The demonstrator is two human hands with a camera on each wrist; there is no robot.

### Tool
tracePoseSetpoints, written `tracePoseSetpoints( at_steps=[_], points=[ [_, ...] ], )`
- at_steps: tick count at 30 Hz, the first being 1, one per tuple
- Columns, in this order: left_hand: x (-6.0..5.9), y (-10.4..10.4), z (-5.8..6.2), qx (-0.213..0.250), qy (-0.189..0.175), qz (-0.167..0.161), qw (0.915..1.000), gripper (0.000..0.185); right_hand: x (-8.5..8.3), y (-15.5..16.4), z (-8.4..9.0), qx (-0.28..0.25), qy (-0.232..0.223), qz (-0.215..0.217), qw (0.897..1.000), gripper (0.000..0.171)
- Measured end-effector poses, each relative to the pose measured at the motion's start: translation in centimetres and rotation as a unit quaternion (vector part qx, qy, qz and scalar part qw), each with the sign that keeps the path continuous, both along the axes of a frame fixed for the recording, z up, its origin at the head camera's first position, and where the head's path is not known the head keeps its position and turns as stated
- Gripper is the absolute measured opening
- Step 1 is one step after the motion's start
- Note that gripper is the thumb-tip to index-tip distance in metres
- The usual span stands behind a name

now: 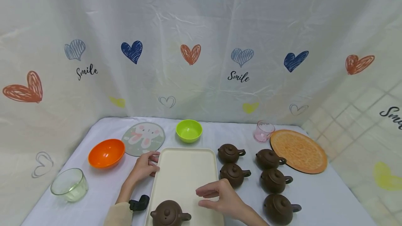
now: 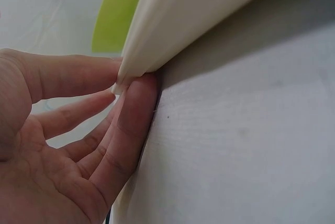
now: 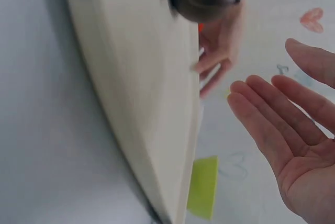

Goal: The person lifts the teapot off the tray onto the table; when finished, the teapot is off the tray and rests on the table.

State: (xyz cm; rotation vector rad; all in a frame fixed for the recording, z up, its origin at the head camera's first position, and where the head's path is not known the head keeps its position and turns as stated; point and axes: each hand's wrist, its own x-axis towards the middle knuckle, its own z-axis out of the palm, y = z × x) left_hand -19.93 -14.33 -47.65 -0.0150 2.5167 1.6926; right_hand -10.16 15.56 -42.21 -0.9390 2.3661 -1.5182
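Note:
A cream rectangular tray (image 1: 185, 173) lies in the middle of the white table. One brown clay teapot (image 1: 169, 213) stands on its near end. My left hand (image 1: 153, 165) rests at the tray's left rim, and in the left wrist view its straight fingers (image 2: 131, 124) press against the rim of the tray (image 2: 199, 9). My right hand (image 1: 208, 198) hovers over the tray's right side, just right of that teapot, with fingers relaxed and nothing in it; its palm is bare (image 3: 272, 98). Several more brown teapots (image 1: 233, 174) stand right of the tray.
An orange bowl (image 1: 106, 153), a glass bowl (image 1: 69, 185) and a bunny mat (image 1: 143, 138) lie to the left. A green bowl (image 1: 188, 130) sits behind the tray. A pink cup (image 1: 263, 130) and an orange round plate (image 1: 298, 151) are at the right. A heart-print curtain closes the back.

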Motion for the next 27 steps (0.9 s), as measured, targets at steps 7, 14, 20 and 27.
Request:
tracePoseSetpoints(
  at_steps=[7,14,20,27],
  points=[
    [-0.1,0.1,-0.1,0.000,-0.001,0.001,1.0000,0.052,0.4,-2.1,-1.0,-0.004,0.008,0.036,0.999,0.026],
    [-0.1,0.1,0.0,0.000,0.003,-0.001,1.0000,0.052,1.3,-3.1,-1.4,-0.007,-0.068,0.044,0.997,0.023],
    [-0.1,0.1,-0.1,0.000,0.005,-0.002,1.0000,0.051,1.6,-3.5,-1.6,0.001,-0.059,0.062,0.996,0.016],
    [-0.1,0.0,-0.2,-0.004,0.000,0.005,1.0000,0.051,1.7,-4.2,-1.7,0.020,-0.018,0.062,0.998,0.013]
  ],
)
